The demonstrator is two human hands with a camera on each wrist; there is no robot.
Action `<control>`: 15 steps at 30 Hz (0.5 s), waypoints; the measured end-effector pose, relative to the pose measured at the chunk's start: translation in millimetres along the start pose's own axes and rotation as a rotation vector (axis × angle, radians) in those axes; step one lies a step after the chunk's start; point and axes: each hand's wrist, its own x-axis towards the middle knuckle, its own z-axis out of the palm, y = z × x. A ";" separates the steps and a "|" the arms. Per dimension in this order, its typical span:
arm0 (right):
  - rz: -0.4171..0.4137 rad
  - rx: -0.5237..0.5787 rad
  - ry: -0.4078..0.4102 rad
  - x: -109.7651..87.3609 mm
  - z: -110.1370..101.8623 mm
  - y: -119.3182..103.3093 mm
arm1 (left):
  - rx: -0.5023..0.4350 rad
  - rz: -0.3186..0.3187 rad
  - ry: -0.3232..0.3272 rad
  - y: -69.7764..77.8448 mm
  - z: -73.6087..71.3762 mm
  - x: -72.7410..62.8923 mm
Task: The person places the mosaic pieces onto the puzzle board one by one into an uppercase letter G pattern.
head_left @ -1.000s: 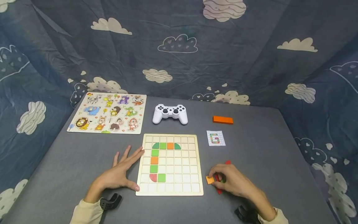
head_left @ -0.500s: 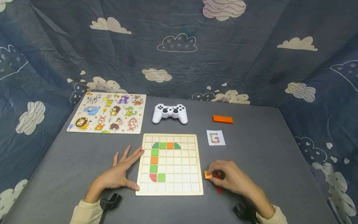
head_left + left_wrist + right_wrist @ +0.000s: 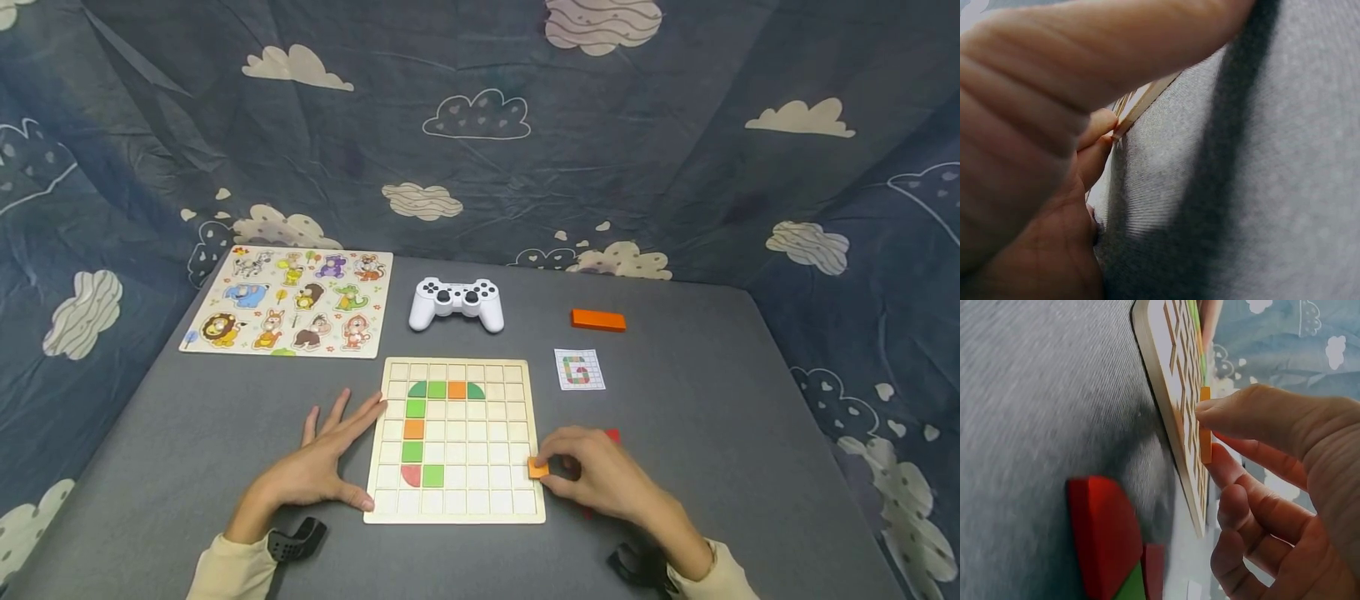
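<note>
Right hand [image 3: 602, 472] pinches flat orange square tile [image 3: 537, 470]; pale wooden grid board [image 3: 488, 502] below (left hand [image 3: 318, 467], spread, touches it); likely carrying; next, careful aim.

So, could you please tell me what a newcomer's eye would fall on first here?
Probably the pale grid board on the grey table, with coloured tiles in its upper and left parts. Next, the right hand, pinching an orange tile over the board's right edge. Behind the board, the white game controller stands out too.
</note>
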 end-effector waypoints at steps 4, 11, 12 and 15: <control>-0.008 -0.022 -0.013 4.2 3.2 -3.8 | -0.001 0.002 -0.001 -0.3 0.1 0.0; -0.010 -0.040 -0.046 11.3 7.4 -12.2 | -0.005 0.018 0.006 0.4 -1.0 0.1; -0.016 -0.041 -0.048 12.2 8.1 -13.4 | -0.006 0.018 0.006 0.4 -1.1 0.0; -0.041 -0.046 -0.043 15.0 10.8 -17.0 | -0.010 0.013 0.002 0.4 -0.9 0.1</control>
